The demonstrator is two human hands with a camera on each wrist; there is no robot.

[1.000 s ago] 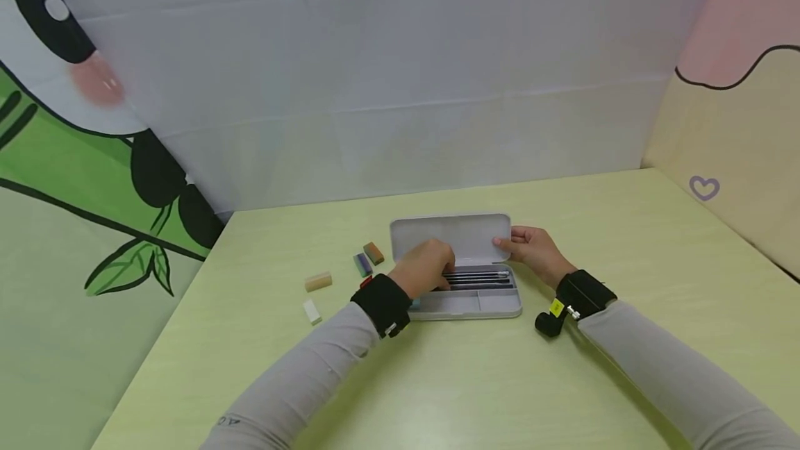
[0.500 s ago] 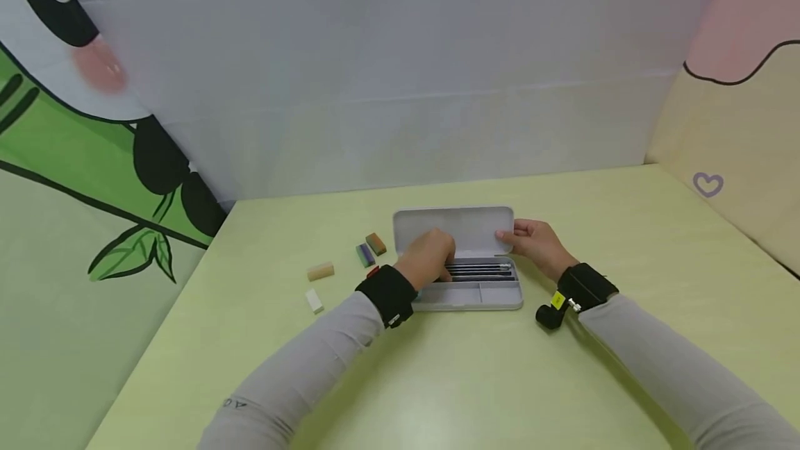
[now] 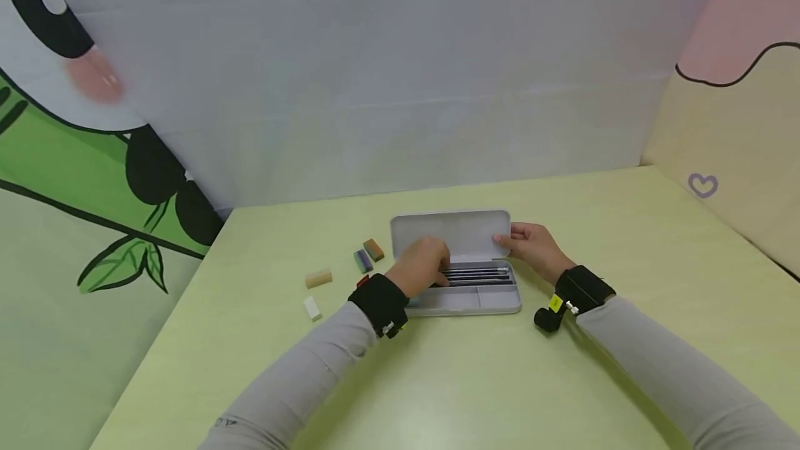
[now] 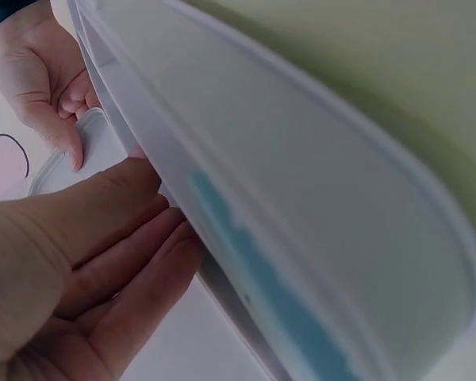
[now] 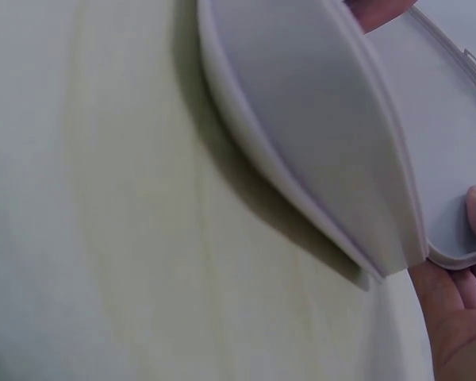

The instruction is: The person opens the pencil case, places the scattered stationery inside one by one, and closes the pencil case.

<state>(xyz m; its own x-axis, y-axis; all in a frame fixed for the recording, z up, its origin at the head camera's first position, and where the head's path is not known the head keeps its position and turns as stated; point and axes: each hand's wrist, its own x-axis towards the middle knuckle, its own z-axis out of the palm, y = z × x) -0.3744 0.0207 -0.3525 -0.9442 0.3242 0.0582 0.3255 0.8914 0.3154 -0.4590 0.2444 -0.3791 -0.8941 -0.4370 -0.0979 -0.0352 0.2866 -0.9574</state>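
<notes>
My left hand (image 3: 421, 266) hides the pens' (image 3: 478, 274) left ends and its own fingertips. The wrist views crop the case (image 3: 465, 297); the small blocks (image 3: 369, 255) are too small to identify.

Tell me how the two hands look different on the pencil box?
The left hand reaches down into the tray of the pencil box, fingers over the dark pens; the right hand stays outside the tray. The right hand pinches the corner of the raised lid; the left hand's fingers look relaxed, and whether they grip a pen is hidden. Both wear black wrist straps and grey sleeves.
</notes>
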